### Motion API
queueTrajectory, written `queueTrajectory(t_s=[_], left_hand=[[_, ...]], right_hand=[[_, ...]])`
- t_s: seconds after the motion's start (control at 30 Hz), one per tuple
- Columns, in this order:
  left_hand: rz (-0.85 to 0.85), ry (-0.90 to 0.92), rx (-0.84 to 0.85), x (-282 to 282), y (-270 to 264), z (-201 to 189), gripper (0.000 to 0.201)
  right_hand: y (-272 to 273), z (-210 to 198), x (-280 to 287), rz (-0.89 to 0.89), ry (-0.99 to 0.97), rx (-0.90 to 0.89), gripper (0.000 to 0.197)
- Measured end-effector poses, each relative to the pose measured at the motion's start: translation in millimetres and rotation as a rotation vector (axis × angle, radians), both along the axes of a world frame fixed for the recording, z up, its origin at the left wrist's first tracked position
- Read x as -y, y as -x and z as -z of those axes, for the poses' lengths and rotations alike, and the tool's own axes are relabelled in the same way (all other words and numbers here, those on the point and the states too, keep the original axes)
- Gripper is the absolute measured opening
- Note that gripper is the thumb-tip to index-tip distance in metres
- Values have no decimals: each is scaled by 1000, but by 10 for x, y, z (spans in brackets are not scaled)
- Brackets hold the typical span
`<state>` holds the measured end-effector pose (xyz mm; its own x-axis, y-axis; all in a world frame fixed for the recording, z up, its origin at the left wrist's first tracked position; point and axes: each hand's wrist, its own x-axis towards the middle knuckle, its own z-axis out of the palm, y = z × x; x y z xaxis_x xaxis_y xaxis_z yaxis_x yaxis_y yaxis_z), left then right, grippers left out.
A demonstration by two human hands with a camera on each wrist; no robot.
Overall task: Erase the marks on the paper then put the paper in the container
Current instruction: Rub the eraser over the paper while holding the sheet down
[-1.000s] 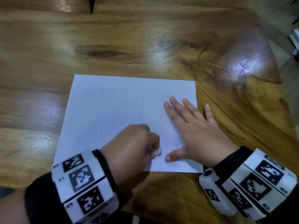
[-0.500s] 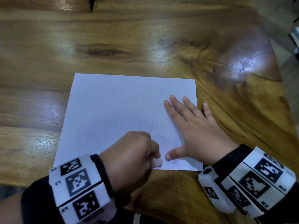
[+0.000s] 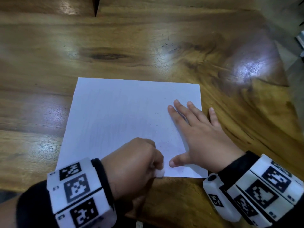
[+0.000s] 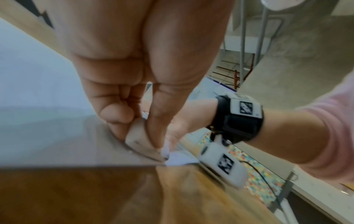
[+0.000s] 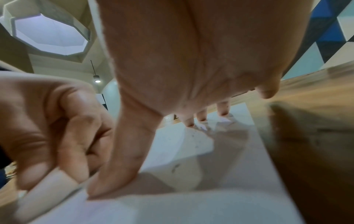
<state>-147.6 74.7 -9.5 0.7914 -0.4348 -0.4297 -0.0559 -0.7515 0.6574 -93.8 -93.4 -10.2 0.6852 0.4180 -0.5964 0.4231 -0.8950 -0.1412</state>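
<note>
A white sheet of paper [image 3: 118,119] lies flat on the wooden table [image 3: 148,46]; only faint pencil traces and dark eraser crumbs show on its right half. My left hand [image 3: 136,163] pinches a small white eraser [image 3: 159,173] at the paper's near edge; the eraser [image 4: 138,136] sits between thumb and fingers in the left wrist view. My right hand [image 3: 199,137] lies flat with spread fingers on the paper's right side, the little finger on the wood. In the right wrist view its thumb presses the paper [image 5: 191,204]. No container is in view.
The table's right edge [image 3: 283,66] runs diagonally at the far right, with floor beyond it. A dark notch [image 3: 95,7] marks the far edge. Eraser crumbs [image 3: 167,45] are scattered on the wood beyond the paper.
My left hand has drawn the eraser toward me, from the lower part of the sheet down to its near edge. The right hand has stayed pressed flat on the paper.
</note>
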Motion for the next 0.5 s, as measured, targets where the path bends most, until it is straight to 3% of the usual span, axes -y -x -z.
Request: queueTrajectory(t_s=[0.17, 0.27, 0.4, 0.5], left_hand=[[-268, -51, 275, -230, -545, -71, 15], [-350, -68, 323, -214, -892, -36, 16], [-216, -88, 357, -187, -686, 27, 12], [-30, -58, 212, -225, -278, 22, 17]], right_hand=[[-60, -59, -110, 10, 46, 23, 135], [-92, -66, -175, 6, 88, 24, 139], [-101, -49, -176, 2, 115, 23, 140], [-100, -38, -167, -7, 112, 31, 141]])
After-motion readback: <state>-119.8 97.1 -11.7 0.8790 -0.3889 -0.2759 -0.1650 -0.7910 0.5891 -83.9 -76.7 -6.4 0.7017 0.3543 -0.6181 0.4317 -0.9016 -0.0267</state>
